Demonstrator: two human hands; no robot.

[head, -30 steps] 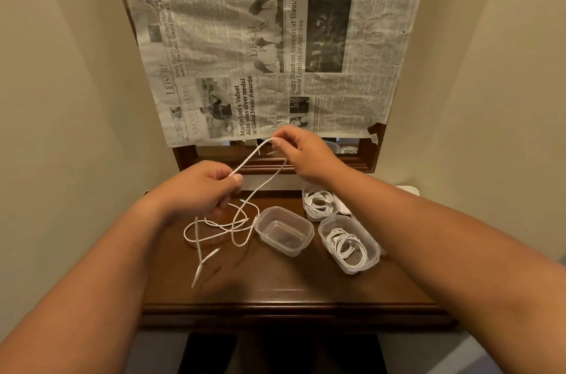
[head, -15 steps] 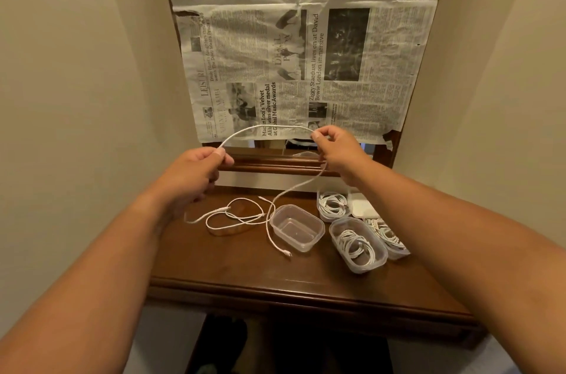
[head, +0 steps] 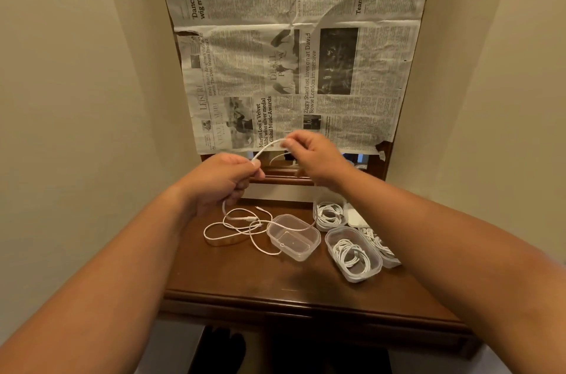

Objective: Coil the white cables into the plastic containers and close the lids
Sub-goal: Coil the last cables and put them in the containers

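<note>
White cable (head: 245, 225): one stretch arches in the air between both hands, the rest lies in loose loops on the wooden table (head: 245, 275), left of centre, one strand crossing over the empty container (head: 294, 236). Left hand (head: 225, 179): fingers curled, thumb and forefinger pinched on the cable. Right hand (head: 315, 154): fingertips pinched on the cable's raised end, somewhat blurred. Empty container sits mid-table, lid off. Toward the right edge, three containers with coiled cables (head: 352, 254), uncovered. Newspaper (head: 291, 67) covers the wall above the table's back edge.
</note>
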